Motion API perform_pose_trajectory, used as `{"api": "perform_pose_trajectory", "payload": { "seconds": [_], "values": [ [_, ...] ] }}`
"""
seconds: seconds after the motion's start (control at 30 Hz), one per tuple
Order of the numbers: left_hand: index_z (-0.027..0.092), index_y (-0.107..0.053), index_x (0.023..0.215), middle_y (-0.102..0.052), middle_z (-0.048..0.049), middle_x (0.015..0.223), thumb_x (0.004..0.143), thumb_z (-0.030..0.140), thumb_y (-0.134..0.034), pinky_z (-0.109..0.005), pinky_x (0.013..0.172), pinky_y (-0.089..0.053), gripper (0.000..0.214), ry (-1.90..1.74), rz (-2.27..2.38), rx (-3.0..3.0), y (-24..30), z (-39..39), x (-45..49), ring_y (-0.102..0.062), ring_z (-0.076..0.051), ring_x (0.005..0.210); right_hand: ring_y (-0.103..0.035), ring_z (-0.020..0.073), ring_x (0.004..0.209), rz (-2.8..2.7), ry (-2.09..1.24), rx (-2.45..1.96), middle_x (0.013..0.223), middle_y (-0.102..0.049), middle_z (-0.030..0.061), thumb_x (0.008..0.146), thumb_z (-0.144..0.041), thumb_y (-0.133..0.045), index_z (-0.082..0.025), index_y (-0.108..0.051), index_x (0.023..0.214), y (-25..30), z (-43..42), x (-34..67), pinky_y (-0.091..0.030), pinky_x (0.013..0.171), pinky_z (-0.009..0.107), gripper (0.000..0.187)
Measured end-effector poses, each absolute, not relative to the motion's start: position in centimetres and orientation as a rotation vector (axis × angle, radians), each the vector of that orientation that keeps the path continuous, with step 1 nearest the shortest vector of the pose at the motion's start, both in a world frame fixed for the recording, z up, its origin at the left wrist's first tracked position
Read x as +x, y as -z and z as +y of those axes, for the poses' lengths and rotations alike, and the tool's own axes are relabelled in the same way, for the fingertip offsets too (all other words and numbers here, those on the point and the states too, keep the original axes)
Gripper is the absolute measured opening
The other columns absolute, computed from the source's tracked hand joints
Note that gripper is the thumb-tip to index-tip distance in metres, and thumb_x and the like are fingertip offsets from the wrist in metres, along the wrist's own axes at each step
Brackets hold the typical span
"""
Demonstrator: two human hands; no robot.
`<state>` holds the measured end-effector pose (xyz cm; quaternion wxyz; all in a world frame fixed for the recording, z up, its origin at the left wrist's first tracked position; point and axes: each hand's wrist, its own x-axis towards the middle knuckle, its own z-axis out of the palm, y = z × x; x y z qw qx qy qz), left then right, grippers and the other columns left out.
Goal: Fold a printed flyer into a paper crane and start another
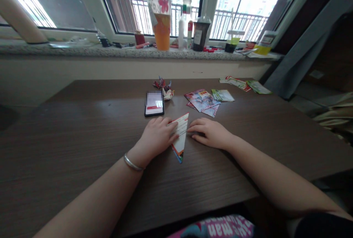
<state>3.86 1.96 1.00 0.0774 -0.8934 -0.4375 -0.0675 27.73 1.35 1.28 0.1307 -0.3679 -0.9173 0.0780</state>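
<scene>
A sheet of printed paper folded into a narrow triangle point(180, 133) lies on the table in front of me, white with text and a coloured lower tip. My left hand point(158, 135), with a silver bangle at the wrist, holds it down, thumb and fingers on its left side. Close by the paper's right edge rests my right hand point(211, 133), fingers slightly bent and apart; whether its fingertips touch the edge, I cannot tell. A phone point(154, 104) with a lit screen lies just beyond my left hand.
Beside the phone sit crumpled or folded paper pieces point(167, 94). Printed leaflets point(202, 100) and greenish cards point(223, 95) lie beyond my right hand, with more paper strips point(239, 83) at the back right. Drinks, including an orange cup point(162, 28), line the windowsill point(118, 51).
</scene>
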Motion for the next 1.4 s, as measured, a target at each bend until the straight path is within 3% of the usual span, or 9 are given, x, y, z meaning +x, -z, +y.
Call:
{"api": "perform_pose_trajectory", "payload": {
  "seconds": [0.33,0.5,0.67,0.77,1.0,1.23,1.4],
  "values": [
    [0.021,-0.059,0.123,-0.065,-0.0079,0.107,0.090,0.023,-0.047,-0.037,0.081,-0.046,0.035,0.231,-1.423,-2.631,-1.0,2.2,4.1,-0.058,-0.025,0.096,-0.055,0.0228,0.106,-2.766,-0.085,-1.026,0.118,-0.064,0.0068,0.093,-0.040,-0.050,-0.024,-0.066,0.116,-1.1,1.2,27.3,-0.047,0.091,0.039,0.032],
    [0.019,-0.065,0.115,-0.066,-0.0088,0.100,0.091,0.025,-0.046,-0.036,0.081,-0.047,0.030,0.289,-1.431,-2.641,-1.1,2.4,3.9,-0.059,-0.023,0.093,-0.055,0.0260,0.108,-2.753,0.064,-1.207,0.119,-0.064,0.0103,0.093,-0.044,-0.049,-0.020,-0.065,0.118,-1.3,1.2,27.4,-0.045,0.093,0.042,0.038],
    [0.020,-0.069,0.106,-0.065,-0.0082,0.094,0.092,0.029,-0.046,-0.037,0.080,-0.047,0.028,0.296,-1.343,-2.706,-1.3,2.3,4.0,-0.058,-0.023,0.089,-0.053,0.0305,0.113,-2.751,0.073,-1.263,0.123,-0.062,0.0142,0.086,-0.059,-0.052,-0.016,-0.061,0.123,-1.8,1.4,27.9,-0.044,0.095,0.045,0.058],
    [0.020,-0.069,0.105,-0.063,-0.0089,0.099,0.090,0.031,-0.049,-0.038,0.082,-0.047,0.027,0.328,-1.325,-2.736,-1.3,2.3,3.9,-0.057,-0.023,0.093,-0.052,0.0311,0.115,-2.758,0.037,-1.240,0.126,-0.061,0.0143,0.083,-0.064,-0.053,-0.017,-0.061,0.125,-1.8,1.5,28.2,-0.044,0.096,0.045,0.064],
    [0.018,-0.064,0.106,-0.057,-0.0105,0.128,0.084,0.038,-0.059,-0.043,0.102,-0.041,0.030,0.423,-1.250,-2.883,-0.8,2.4,3.7,-0.050,-0.028,0.120,-0.053,0.0302,0.116,-2.754,0.054,-1.217,0.131,-0.057,0.0132,0.088,-0.056,-0.051,-0.019,-0.058,0.129,-1.3,1.9,28.6,-0.044,0.097,0.046,0.056],
    [0.014,-0.048,0.131,-0.051,-0.0132,0.139,0.081,0.044,-0.063,-0.042,0.111,-0.032,0.061,0.411,-1.223,-2.931,-0.4,2.5,3.6,-0.041,-0.028,0.132,-0.052,0.0284,0.118,-2.729,-0.053,-1.156,0.131,-0.056,0.0134,0.087,-0.056,-0.052,-0.020,-0.058,0.131,-0.7,2.6,29.4,-0.042,0.100,0.045,0.057],
    [0.015,-0.042,0.138,-0.046,-0.0135,0.144,0.080,0.047,-0.063,-0.044,0.112,-0.029,0.070,0.345,-1.284,-2.935,-0.1,2.6,3.5,-0.041,-0.029,0.133,-0.052,0.0267,0.118,-2.710,-0.145,-1.102,0.129,-0.058,0.0118,0.086,-0.054,-0.056,-0.023,-0.060,0.128,-0.6,3.0,29.8,-0.042,0.101,0.044,0.052]
  ]
}}
